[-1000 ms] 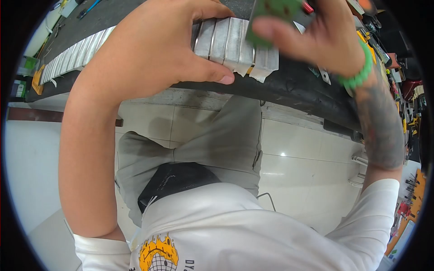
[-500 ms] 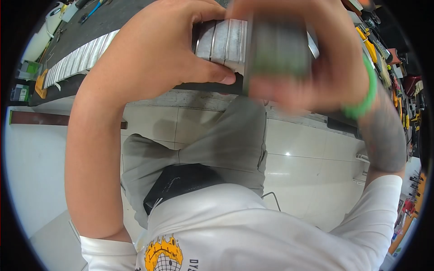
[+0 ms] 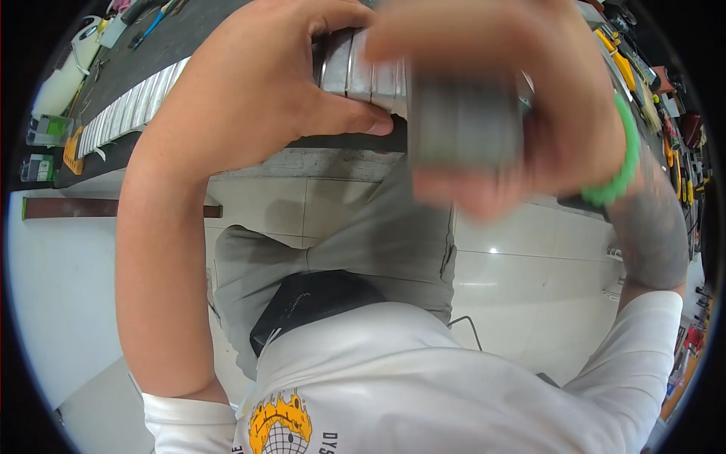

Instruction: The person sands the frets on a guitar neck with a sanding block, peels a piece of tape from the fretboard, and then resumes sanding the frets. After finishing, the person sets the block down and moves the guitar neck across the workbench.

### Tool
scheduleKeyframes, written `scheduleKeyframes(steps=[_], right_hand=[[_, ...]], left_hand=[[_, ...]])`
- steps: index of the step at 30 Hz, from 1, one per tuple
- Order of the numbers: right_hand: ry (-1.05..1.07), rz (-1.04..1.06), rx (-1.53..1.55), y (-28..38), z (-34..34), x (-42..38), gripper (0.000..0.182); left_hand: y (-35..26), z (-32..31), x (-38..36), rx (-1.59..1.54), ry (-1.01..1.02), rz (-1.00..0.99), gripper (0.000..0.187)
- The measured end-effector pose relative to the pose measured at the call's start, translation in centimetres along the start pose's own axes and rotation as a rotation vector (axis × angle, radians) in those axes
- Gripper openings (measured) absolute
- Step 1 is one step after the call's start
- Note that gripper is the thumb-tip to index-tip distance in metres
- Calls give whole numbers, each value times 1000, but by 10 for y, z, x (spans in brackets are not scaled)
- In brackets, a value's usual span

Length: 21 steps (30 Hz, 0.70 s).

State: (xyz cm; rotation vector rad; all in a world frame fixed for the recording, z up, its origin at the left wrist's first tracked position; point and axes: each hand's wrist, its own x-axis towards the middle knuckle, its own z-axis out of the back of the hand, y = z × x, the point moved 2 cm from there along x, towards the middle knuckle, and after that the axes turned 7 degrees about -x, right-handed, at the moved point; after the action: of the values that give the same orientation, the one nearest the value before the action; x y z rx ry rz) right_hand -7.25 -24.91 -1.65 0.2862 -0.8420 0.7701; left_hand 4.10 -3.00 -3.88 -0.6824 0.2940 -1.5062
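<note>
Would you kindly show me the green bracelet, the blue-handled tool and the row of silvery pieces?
Green bracelet [image 3: 631, 144], head view, on its right-hand curve.
Blue-handled tool [image 3: 156, 22], head view, on the handle.
Row of silvery pieces [image 3: 113, 121], head view, on its far-left stretch.

Wht tee [image 3: 423, 378] w/ orng logo [image 3: 279, 416], grn bracelet [image 3: 626, 170].

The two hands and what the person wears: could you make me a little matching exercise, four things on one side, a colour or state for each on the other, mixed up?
Things
1. Left hand
2. Right hand
3. Bracelet
4. Shirt

Colours and states
A. White, with an orange print
B. Blurred, around a grey block
C. Green and ring-shaped
D. Thumb and fingers spread around silvery bars

Right pairs: 1-D, 2-B, 3-C, 4-A
</note>
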Motion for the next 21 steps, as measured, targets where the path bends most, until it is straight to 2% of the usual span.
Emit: scheduleKeyframes(steps=[1,2,4,6,8,9,11,12,13,15,16,18,19,21], right_hand=[[4,-64,-2,-5,1,-2,57],[7,-126,-4,-10,2,-4,58],[8,-192,-9,3,6,4,58],[215,-88,-71,39,12,19,56],[207,-20,-119,23,7,14,56],[193,46,-165,12,4,9,55],[153,166,-266,0,2,-1,54],[114,120,-231,-2,11,4,55],[122,-403,-65,3,13,3,58],[52,-11,-88,8,7,-2,57],[42,111,-56,8,-12,-4,55],[37,164,-83,12,-11,1,55],[25,210,-107,18,-8,4,54],[-9,286,-168,28,0,7,53]], left_hand=[[-14,-7,4,-106,-92,97,70],[-45,-4,8,184,-148,1,74],[-47,1,15,210,-73,21,73],[-44,1,15,229,-6,47,72],[-42,1,13,-181,-94,44,72],[-41,1,12,-182,-98,46,72],[-43,0,12,67,-56,-44,70],[-43,2,13,180,-87,-32,67],[-44,1,13,180,-80,-31,67],[-43,0,16,192,-31,54,69],[-30,-3,10,186,-31,57,69],[6,-7,-4,-277,-196,4,63],[-12,-4,2,-277,-199,5,63],[-48,3,14,84,6,17,72]])
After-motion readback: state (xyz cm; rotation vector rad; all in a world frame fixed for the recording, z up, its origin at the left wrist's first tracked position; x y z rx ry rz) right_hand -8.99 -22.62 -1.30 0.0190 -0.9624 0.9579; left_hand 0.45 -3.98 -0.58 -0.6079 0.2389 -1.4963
